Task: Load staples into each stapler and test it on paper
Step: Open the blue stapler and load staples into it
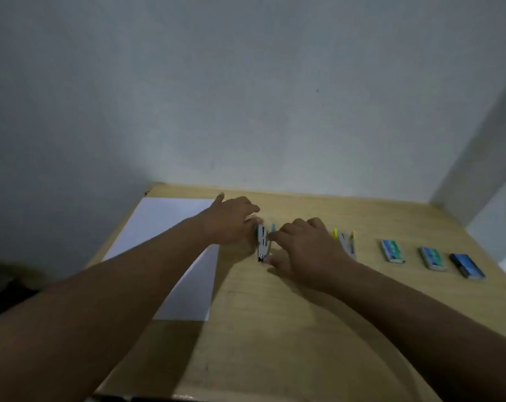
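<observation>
A small metal stapler with blue handle tips (262, 242) lies on the wooden table (275, 329) between my hands. My left hand (231, 221) curls its fingers around the stapler's far end. My right hand (306, 248) touches the stapler with its fingertips from the right; its thumb sits near the stapler's nose. A second metal stapler with yellow tips (347, 242) lies just right of my right hand, partly hidden by it. A white paper sheet (170, 227) lies at the left under my left forearm.
Three small staple boxes lie in a row at the right: two teal ones (392, 250) (433, 258) and a dark blue one (467, 265). A grey wall stands behind the table, which ends at the right near the boxes.
</observation>
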